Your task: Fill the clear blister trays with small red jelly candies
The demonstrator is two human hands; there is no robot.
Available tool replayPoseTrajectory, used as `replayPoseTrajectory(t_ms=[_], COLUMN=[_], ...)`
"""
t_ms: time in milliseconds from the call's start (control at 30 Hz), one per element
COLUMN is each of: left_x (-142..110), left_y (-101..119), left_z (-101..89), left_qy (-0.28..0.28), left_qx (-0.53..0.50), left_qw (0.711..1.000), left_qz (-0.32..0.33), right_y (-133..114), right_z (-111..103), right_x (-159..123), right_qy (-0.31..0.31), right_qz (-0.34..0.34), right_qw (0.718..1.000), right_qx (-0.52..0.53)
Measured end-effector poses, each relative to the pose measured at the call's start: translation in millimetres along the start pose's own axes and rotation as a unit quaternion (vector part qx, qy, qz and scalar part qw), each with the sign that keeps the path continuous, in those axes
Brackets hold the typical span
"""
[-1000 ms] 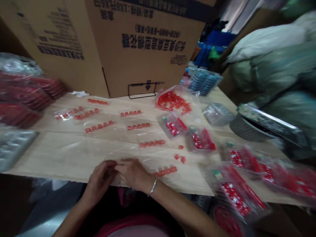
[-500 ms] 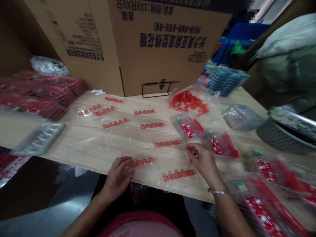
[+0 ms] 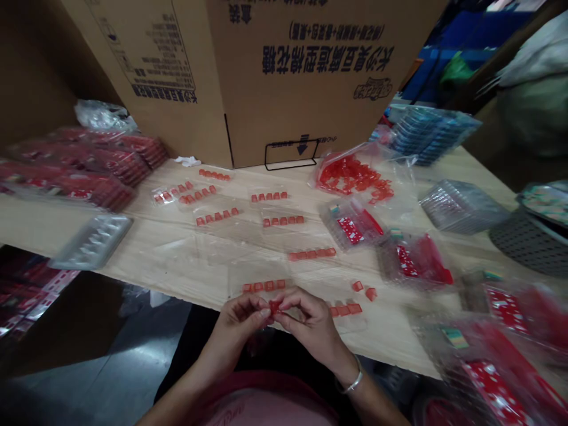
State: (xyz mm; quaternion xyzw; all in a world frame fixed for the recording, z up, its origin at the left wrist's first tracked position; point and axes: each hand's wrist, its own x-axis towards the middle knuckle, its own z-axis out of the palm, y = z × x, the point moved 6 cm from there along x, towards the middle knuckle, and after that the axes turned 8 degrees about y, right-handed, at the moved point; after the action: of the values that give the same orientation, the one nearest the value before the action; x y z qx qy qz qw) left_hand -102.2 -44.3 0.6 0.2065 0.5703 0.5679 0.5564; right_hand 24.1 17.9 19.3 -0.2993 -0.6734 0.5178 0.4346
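At the table's front edge my two hands meet at the fingertips. My left hand [image 3: 239, 325] pinches one side of a small translucent red plastic piece [image 3: 274, 307]; my right hand [image 3: 310, 322] pinches the other side. Fingers partly cover it, so its exact shape is hidden. Just beyond my fingers lies a row of red cube-like pieces [image 3: 268, 286] on a clear plastic tray. Another row [image 3: 346, 310] is partly behind my right hand. Two loose red pieces, one [image 3: 357, 286] and a second [image 3: 371, 293], lie to the right of my hands.
A big cardboard box [image 3: 310, 106] stands at the back. An open bag of red pieces [image 3: 350, 177] lies before it. Packed red trays [image 3: 80, 165] are stacked at left, clear trays [image 3: 461, 207] at right. Filled packs [image 3: 412, 260] and a grey basket [image 3: 528, 242] occupy the right side.
My right hand has come left and towards me to join my left hand, with a red piece now between them. Two loose pieces now show at right. The view has shifted slightly.
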Motion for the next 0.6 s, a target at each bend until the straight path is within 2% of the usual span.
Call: replayPoseTrajectory(t_ms=[133, 267, 367, 467, 533, 600], left_x=[-0.2, -1.2, -5.6, -12.4, -14.9, -11.5], left_y=[-5.4, -9.5, -17.0, -17.6, -9.9, 4.9], left_z=[7.0, 7.5, -0.5, -14.7, -25.8, -43.1], left_qy=[-0.014, -0.022, -0.031, -0.043, -0.054, -0.005], left_qx=[-0.082, -0.127, -0.098, 0.007, 0.098, 0.196], left_qw=[0.996, 0.988, 0.991, 0.998, 0.994, 0.976], left_qz=[-0.042, -0.079, -0.087, -0.048, 0.006, 0.097], right_y=[-6.9, -4.8, 0.8, 5.1, 3.8, 0.3], right_z=[1.4, 3.5, 8.6, 17.8, 28.4, 42.6], right_x=[-2.4, -3.7, -9.5, -14.7, -11.6, -0.7], right_qy=[0.003, -0.008, -0.025, -0.039, -0.065, -0.105], right_qz=[-0.069, -0.045, -0.002, 0.027, 0.013, -0.039], right_qw=[0.997, 0.999, 1.0, 0.999, 0.998, 0.991], right_qx=[-0.039, -0.026, -0.002, 0.011, -0.009, -0.069])
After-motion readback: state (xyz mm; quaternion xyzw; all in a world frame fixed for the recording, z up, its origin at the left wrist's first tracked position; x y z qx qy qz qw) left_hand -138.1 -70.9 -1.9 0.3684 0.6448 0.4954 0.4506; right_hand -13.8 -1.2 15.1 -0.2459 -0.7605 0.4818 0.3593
